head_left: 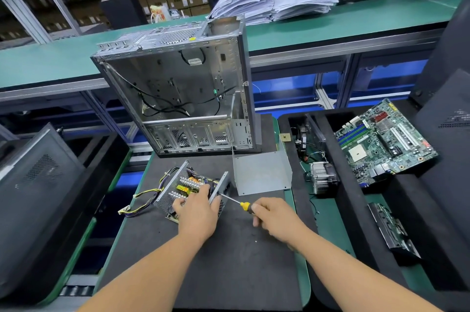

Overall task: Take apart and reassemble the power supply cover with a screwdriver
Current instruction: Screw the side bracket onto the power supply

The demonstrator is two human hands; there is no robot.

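Gripping PSU [188, 188] w/ left fingers [181, 203]; right fingers [255, 210] hold screwdriver [240, 203].

Head cam, wide-angle, looks fwd and down, close over black mat [229, 261].

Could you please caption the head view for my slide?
Left hand steadies opened power supply; right hand drives screwdriver into its side.

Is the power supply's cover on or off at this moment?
Off. The power supply shows bare internals, and the bent metal cover lies apart beside it.
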